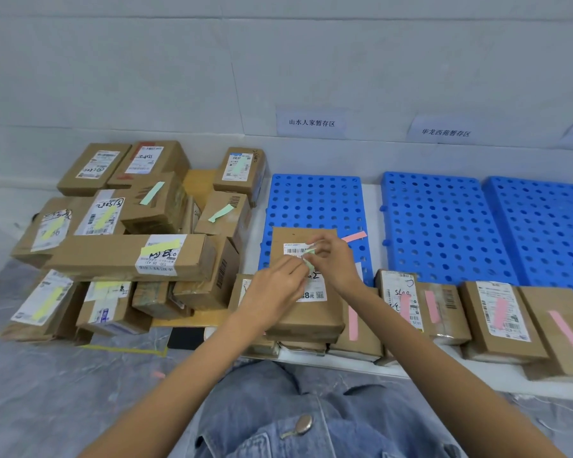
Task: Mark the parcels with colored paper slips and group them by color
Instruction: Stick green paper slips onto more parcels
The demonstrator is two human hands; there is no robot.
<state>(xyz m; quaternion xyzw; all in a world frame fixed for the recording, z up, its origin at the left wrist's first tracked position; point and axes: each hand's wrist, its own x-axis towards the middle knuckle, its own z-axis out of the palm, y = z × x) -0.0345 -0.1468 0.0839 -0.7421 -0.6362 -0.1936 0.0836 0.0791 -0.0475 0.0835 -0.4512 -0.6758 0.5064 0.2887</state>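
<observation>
– Parcel [306, 314] on top of the middle stack, at the near edge of that blue pallet [315, 200]: what's being held over it?
– A pale green slip [310, 266], right over its shipping label. Left hand [272, 292] and right hand [334, 259] both pinch it in their fingertips.
– And the others?
– Pink-slipped boxes [500, 312] sit in a row to the right. The yellow- and green-slipped pile [129, 256] is on the left.

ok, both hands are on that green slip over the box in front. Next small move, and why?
Probably lower the green slip and press it flat onto the white label of the parcel below. The left hand and right hand both pinch it just above that label, and what shows of the label carries no slip yet.
</observation>
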